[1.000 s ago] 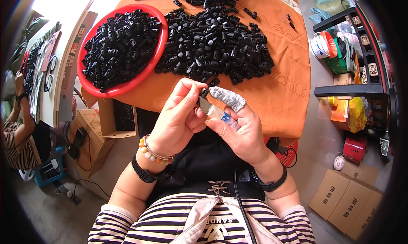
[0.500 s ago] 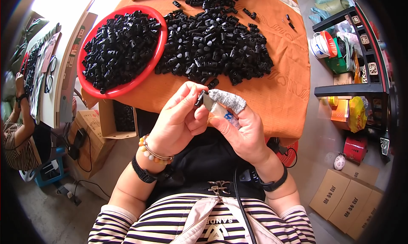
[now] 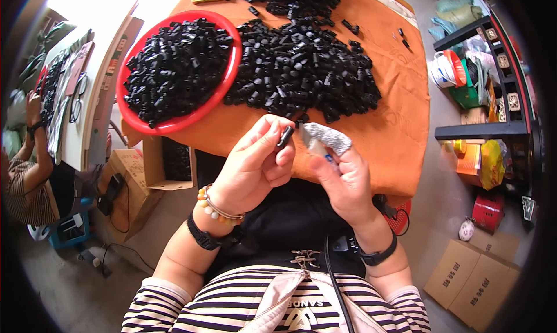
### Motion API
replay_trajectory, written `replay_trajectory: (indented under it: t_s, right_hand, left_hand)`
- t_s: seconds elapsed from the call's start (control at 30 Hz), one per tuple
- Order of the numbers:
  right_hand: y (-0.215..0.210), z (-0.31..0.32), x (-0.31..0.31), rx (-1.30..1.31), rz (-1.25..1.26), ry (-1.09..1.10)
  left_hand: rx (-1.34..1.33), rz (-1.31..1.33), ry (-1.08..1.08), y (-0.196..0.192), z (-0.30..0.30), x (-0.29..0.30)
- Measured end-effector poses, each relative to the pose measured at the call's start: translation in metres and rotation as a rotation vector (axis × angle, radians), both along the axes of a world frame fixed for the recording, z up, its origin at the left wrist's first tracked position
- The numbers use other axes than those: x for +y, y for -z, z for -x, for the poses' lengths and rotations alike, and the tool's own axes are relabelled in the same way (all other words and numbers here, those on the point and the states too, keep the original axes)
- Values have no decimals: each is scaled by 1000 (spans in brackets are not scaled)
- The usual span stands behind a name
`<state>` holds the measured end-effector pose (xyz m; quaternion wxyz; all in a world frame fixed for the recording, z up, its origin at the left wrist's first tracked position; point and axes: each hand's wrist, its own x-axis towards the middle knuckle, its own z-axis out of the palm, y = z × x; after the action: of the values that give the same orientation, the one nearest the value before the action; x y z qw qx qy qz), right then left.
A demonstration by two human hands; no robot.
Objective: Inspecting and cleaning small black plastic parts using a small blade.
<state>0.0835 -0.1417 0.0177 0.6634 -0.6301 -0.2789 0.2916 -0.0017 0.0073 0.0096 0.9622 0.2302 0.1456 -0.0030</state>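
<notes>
My left hand pinches a small black plastic cylinder between thumb and fingers, above the table's near edge. Close by on the right, my right hand is closed on a small blade-like tool with a whitish wrapped grip and a blue mark; its exact kind is partly hidden and blurred. A grey knitted finger cover sits on that hand's index finger. The tool and the cylinder are slightly apart. Just beyond my hands lies a wide pile of similar black parts on an orange cloth.
A red basin heaped with black parts stands at the left of the table. Below it is an open cardboard box with dark pieces inside. Shelving and cartons are on the right. Another person's arm shows at far left.
My right hand and its tool have drawn away from the black cylinder, opening a small gap. The left hand still holds the cylinder, now tilted more into view. The whole view has shifted slightly.
</notes>
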Motion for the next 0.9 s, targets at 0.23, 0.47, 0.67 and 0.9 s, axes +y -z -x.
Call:
replay_trajectory:
  t_s: [0.23, 0.47, 0.67, 0.9]
  right_hand:
    - [2, -9, -11, 134, 40, 28]
    - [21, -24, -12, -62, -14, 205]
    - [33, -27, -7, -279, 148, 359]
    - [25, -23, 26, -660, 373, 255]
  left_hand:
    - [-50, -163, -341, -5, -1, 37]
    - [-300, -278, -568, -8, 14, 128]
    - [-255, -457, -524, -6, 18, 108]
    - [112, -422, -168, 3, 7, 36]
